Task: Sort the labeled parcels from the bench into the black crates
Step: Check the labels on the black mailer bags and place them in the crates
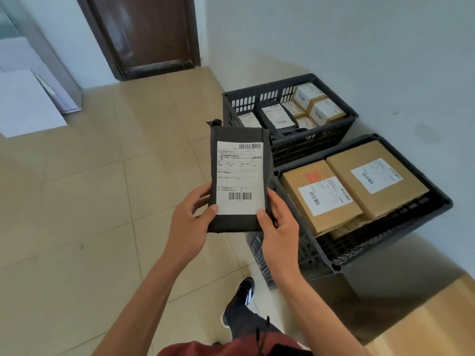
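I hold a dark grey soft parcel (240,160) with a white barcode label upright in front of me. My left hand (191,217) grips its lower left edge, thumb on the label. My right hand (279,222) grips the lower right edge the same way. Two black crates stand on the floor by the wall at the right. The near crate (331,255) holds large cardboard boxes (375,183) with labels. The far crate (344,122) holds small boxes and a dark soft parcel (276,116). The held parcel hovers above the floor, left of both crates.
A tiled floor (102,201) spreads out to the left. A dark wooden door (146,32) stands at the back. White panels (28,104) lean at the far left. A wooden bench corner (431,322) shows at the bottom right. My shoe (243,294) is beside the near crate.
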The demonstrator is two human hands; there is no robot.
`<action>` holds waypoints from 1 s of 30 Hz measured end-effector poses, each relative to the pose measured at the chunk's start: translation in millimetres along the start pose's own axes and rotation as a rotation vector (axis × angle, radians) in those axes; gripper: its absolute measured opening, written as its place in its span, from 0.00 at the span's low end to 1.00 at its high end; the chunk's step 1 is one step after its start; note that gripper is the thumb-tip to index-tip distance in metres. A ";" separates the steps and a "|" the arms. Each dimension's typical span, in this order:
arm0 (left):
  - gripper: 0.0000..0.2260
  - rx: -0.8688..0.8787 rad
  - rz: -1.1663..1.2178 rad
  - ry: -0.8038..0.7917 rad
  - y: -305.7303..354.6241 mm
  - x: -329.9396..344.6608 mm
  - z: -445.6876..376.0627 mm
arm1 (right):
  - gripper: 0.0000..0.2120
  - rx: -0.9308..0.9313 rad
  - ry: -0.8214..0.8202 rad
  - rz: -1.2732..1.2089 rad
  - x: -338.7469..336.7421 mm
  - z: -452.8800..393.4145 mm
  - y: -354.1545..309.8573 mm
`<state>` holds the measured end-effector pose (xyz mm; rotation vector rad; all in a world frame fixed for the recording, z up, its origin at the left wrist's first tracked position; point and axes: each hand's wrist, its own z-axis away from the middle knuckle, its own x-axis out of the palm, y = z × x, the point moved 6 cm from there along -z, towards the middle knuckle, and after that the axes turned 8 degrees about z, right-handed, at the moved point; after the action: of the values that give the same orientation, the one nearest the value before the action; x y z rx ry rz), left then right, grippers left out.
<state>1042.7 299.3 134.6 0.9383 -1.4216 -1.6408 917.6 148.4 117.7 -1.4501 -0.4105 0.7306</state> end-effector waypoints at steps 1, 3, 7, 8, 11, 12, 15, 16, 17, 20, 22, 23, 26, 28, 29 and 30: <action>0.22 0.005 0.000 -0.011 3.7 3.1 -15.3 | 0.23 0.006 0.007 -0.007 2.0 -14.5 -1.8; 0.22 0.005 0.014 -0.037 11.7 10.5 -45.8 | 0.23 0.021 0.014 -0.026 6.7 -43.6 -5.5; 0.22 0.016 0.009 -0.061 19.8 21.0 -102.1 | 0.23 0.025 0.023 -0.016 18.3 -98.9 -10.5; 0.22 0.016 0.003 -0.062 19.6 22.2 -113.8 | 0.23 0.026 0.021 -0.008 21.8 -110.6 -11.7; 0.22 -0.008 0.001 -0.077 16.5 25.3 -145.4 | 0.23 0.034 0.029 0.011 30.2 -139.1 -16.8; 0.22 -0.021 -0.001 -0.089 14.9 26.7 -156.4 | 0.23 0.036 0.034 0.020 32.5 -147.9 -17.8; 0.21 -0.061 -0.006 -0.133 7.6 29.3 -193.4 | 0.22 0.065 0.053 0.030 41.8 -176.3 -16.3; 0.21 -0.068 -0.013 -0.147 5.3 29.7 -206.6 | 0.22 0.076 0.066 0.033 45.5 -186.7 -14.9; 0.21 -0.072 -0.023 -0.165 3.2 29.8 -220.4 | 0.22 0.082 0.082 0.043 49.2 -197.1 -14.9; 0.20 -0.094 -0.031 -0.236 -2.6 29.9 -264.9 | 0.22 0.095 0.131 0.062 62.8 -230.1 -17.4; 0.20 -0.099 -0.033 -0.289 -2.3 29.0 -296.7 | 0.22 0.111 0.177 0.054 72.0 -249.7 -21.3; 0.20 -0.092 -0.040 -0.316 -0.9 28.4 -312.4 | 0.22 0.117 0.203 0.047 76.9 -258.5 -24.4; 0.19 -0.076 -0.046 -0.382 5.9 28.3 -355.1 | 0.23 0.128 0.275 0.004 92.0 -282.1 -31.1; 0.18 -0.072 -0.058 -0.425 8.1 29.2 -377.8 | 0.23 0.134 0.312 -0.012 101.7 -294.0 -31.8; 0.18 -0.074 -0.066 -0.448 8.3 30.3 -386.6 | 0.23 0.137 0.328 -0.018 105.6 -298.4 -32.2; 0.18 -0.078 -0.076 -0.466 8.0 31.5 -394.1 | 0.23 0.144 0.344 -0.024 108.7 -302.2 -31.9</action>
<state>1381.2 98.4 97.0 0.5909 -1.6214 -2.0483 1202.3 -2.3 98.0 -1.3986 -0.1074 0.4683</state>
